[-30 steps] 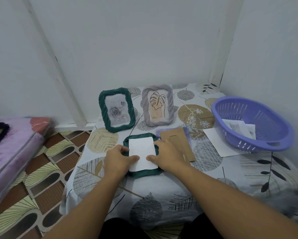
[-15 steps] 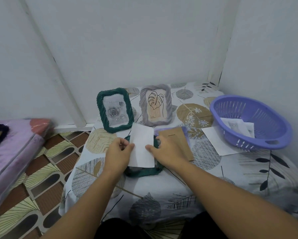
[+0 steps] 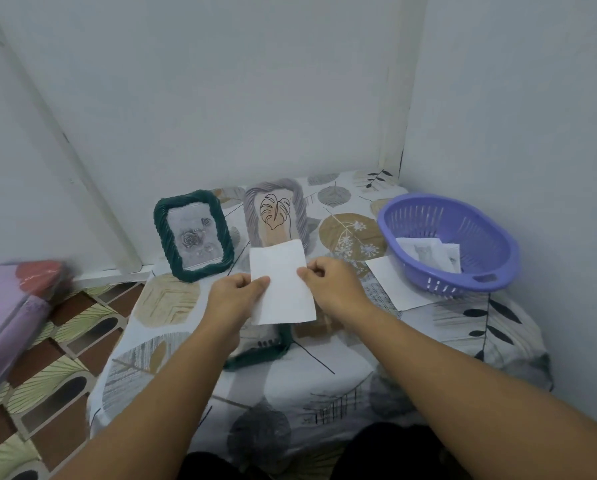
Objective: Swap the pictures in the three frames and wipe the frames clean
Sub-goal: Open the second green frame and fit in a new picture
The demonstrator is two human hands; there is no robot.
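We hold the white picture [image 3: 283, 285] up between our hands | left hand [image 3: 234, 296] pinches its left edge | right hand [image 3: 335, 289] pinches its right edge | green frame [image 3: 259, 355] lies flat below

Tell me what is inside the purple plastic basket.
Inside the purple plastic basket lie a few white paper sheets, the top one with a faint grey print. Its near wall hides their lower edges, and anything beneath the sheets is covered.

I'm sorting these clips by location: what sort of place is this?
Probably a corner of a home bedroom: a low table under a leaf-print cloth, a mattress on the patterned tile floor, and standing picture frames against bare walls.
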